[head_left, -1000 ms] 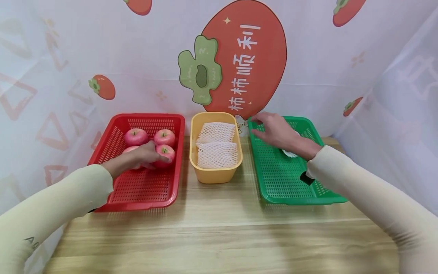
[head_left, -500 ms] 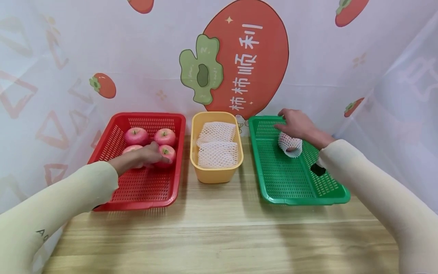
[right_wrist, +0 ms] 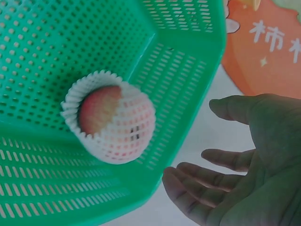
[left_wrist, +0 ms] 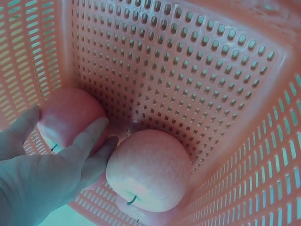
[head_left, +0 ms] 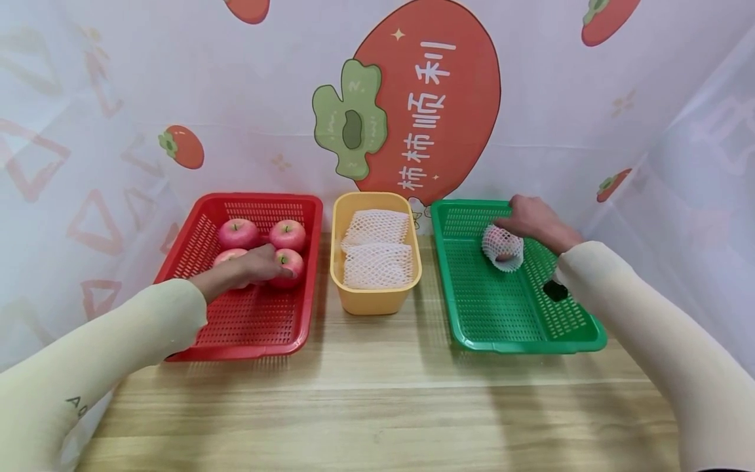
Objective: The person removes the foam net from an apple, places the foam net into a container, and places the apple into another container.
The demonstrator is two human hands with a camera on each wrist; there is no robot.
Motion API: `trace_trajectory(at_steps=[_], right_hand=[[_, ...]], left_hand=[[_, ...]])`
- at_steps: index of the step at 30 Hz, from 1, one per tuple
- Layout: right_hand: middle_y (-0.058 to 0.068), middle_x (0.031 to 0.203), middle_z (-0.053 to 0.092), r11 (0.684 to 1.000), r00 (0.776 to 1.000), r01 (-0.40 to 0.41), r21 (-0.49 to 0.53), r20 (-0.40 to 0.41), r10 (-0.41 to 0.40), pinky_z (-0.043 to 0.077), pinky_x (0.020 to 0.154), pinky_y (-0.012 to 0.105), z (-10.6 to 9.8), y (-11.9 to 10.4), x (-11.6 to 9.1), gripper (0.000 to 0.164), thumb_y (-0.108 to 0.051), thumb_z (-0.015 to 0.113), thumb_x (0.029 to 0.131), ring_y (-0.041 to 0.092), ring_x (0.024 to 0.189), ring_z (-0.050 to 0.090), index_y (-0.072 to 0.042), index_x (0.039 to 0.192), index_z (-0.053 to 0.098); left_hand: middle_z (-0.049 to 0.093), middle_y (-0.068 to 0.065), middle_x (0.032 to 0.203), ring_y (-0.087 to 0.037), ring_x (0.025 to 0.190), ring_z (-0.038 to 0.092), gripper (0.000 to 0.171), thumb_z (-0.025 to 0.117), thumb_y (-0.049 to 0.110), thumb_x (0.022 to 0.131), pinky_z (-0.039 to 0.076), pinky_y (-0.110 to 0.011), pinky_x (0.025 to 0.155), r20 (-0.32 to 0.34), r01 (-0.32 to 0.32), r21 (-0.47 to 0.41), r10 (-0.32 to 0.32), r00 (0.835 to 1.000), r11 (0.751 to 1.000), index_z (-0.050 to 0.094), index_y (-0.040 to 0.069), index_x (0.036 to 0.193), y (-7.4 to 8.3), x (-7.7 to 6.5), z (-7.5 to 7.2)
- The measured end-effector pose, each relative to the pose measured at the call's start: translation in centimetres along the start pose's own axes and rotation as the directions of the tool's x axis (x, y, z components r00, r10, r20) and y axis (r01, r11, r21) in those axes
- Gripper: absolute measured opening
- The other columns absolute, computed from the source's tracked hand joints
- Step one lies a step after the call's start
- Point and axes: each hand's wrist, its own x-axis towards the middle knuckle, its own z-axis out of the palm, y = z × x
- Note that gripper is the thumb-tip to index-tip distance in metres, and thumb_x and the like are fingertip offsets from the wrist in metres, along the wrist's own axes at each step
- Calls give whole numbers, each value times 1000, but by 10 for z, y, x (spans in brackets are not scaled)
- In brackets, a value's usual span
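Observation:
Several red apples lie in the red basket [head_left: 301,282]. My left hand [head_left: 253,264] reaches in and holds the front right apple [head_left: 290,263], with thumb and fingers spread around it in the left wrist view; another apple [left_wrist: 148,169] lies beside the fingers. In the green basket [head_left: 448,295], one apple in a white foam net [head_left: 503,248] rests near the back. Just behind it, my right hand [head_left: 539,221] hovers over the basket's back right; in the right wrist view its loosely bent fingers hold nothing, apart from the netted apple.
Between the two baskets stands a yellow bin [head_left: 375,303] with white foam nets [head_left: 377,265] in it. All stand on a wooden table [head_left: 377,406]. A printed cloth [head_left: 253,85] hangs behind and at both sides.
My right hand has moved right and away from the netted apple, uncovering it in the green basket. My left hand has stayed at the same apple.

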Motion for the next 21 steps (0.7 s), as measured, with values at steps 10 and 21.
trace_trajectory(at_steps=[10, 21], right_hand=[[22, 89, 57, 999, 999, -36, -13, 25, 36, 46, 67, 42, 14, 15, 5, 46, -37, 64, 102, 26, 71, 49, 8, 100, 57], [-5, 61, 26, 998, 996, -53, -16, 74, 54, 34, 58, 35, 30, 29, 12, 54, -47, 64, 101, 13, 57, 26, -17, 64, 39]], left_hand=[[58, -15, 100, -32, 97, 56, 52, 73, 24, 96, 47, -41, 84, -109, -61, 150, 78, 991, 987, 50, -10, 127, 1, -2, 3], [60, -18, 101, -34, 98, 58, 56, 73, 20, 96, 48, -42, 83, -139, -105, 180, 131, 982, 978, 48, -13, 134, 3, -6, 1]])
